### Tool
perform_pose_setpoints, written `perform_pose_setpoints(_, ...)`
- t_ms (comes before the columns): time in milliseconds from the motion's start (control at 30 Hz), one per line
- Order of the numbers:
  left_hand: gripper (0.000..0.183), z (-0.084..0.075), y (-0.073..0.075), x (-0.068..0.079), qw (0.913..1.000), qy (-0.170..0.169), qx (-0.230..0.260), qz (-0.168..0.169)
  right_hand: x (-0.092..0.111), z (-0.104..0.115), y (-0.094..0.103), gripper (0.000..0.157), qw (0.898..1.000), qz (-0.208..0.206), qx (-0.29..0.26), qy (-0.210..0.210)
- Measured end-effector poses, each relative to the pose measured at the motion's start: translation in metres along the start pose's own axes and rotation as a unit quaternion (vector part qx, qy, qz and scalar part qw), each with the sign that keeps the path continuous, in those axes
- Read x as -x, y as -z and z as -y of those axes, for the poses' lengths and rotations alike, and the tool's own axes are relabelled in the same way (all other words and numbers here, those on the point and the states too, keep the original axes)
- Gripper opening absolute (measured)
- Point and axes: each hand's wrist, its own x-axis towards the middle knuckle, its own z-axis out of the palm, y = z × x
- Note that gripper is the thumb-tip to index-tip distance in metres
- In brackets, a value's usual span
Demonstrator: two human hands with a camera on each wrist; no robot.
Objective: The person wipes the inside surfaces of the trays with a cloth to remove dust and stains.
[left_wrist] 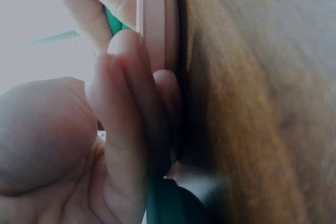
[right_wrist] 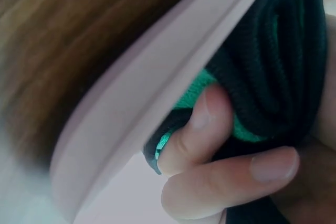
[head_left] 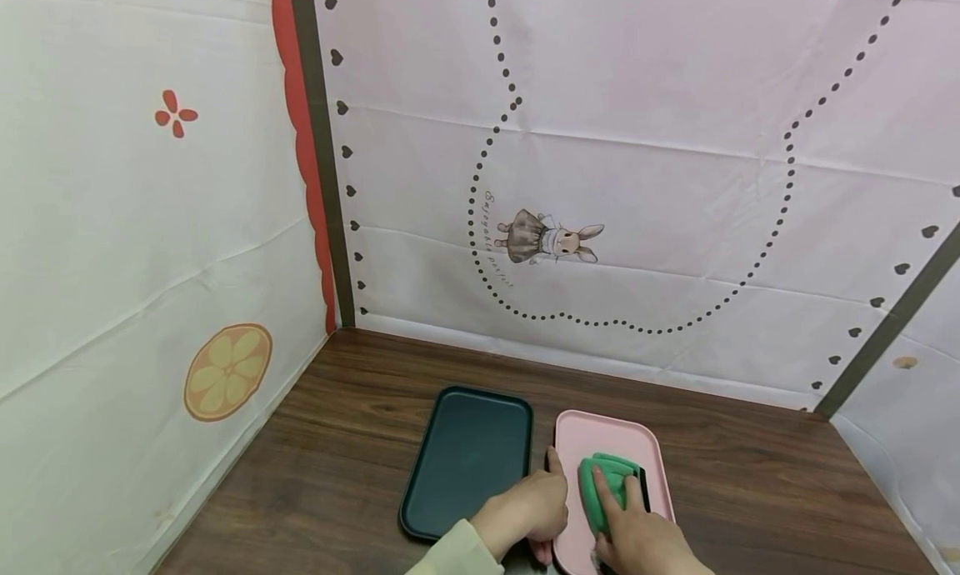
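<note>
A folded green cloth (head_left: 619, 472) with dark edging lies on the pink tray (head_left: 600, 427). My right hand (head_left: 643, 537) grips this cloth from the near side, with the index finger laid across its top. The right wrist view shows fingers curled against the rolled, dark-edged folds (right_wrist: 275, 61). Along the tray's left side, my left hand (head_left: 534, 504) rests with its fingertips at the outer wall; in the left wrist view those fingers (left_wrist: 128, 77) are fairly straight beside the pink rim (left_wrist: 155, 19). The cloth's near end is partly hidden by the right hand.
A dark teal tray (head_left: 472, 454) lies just left of the pink one, with a narrow gap between them. Both sit on a brown wooden table (head_left: 337, 442). Printed fabric walls (head_left: 637, 200) stand at the back and both sides.
</note>
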Motion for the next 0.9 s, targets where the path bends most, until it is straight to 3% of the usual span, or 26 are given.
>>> perform_pose_setpoints(300, 0.077, -0.002, -0.001, 0.000, 0.9998, 0.009, -0.014, -0.010, 0.002, -0.006, 0.000, 0.087, 1.000, -0.006, 0.007, -0.002)
perform_pose_setpoints(900, 0.078, -0.001, -0.002, -0.003, 0.9998, 0.014, -0.014, -0.002, 0.004, -0.022, 0.002, 0.088, 0.999, 0.030, -0.010, -0.025)
